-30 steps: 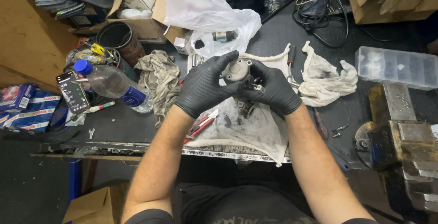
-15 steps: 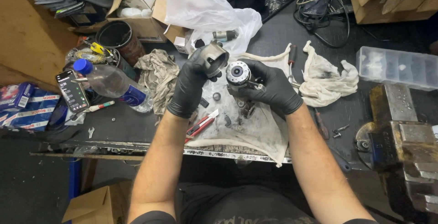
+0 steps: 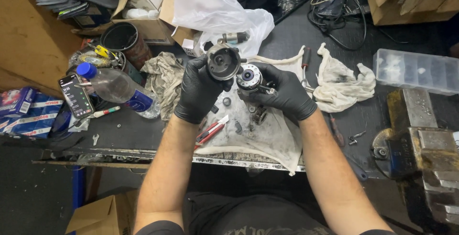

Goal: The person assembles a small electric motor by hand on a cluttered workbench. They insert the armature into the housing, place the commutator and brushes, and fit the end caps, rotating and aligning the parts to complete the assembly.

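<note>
Left hand [image 3: 200,89] grips round metal cap [image 3: 223,61], already off and held just left of motor body [image 3: 250,79], which right hand [image 3: 285,94] clamps. Small loose parts [image 3: 226,101] lie on dirty cloth [image 3: 267,134] below both hands; reassembly not done.

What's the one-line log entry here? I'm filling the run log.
left hand: holds round metal cap | right hand: holds motor body | parts: apart | under: stained cloth

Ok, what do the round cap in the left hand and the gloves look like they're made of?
Round cap: looks like cast metal, dull grey and grimy, with a darker recessed centre. Gloves on the left hand and right hand: thin black rubbery material, probably nitrile, with a slight sheen and tight creases.
</note>
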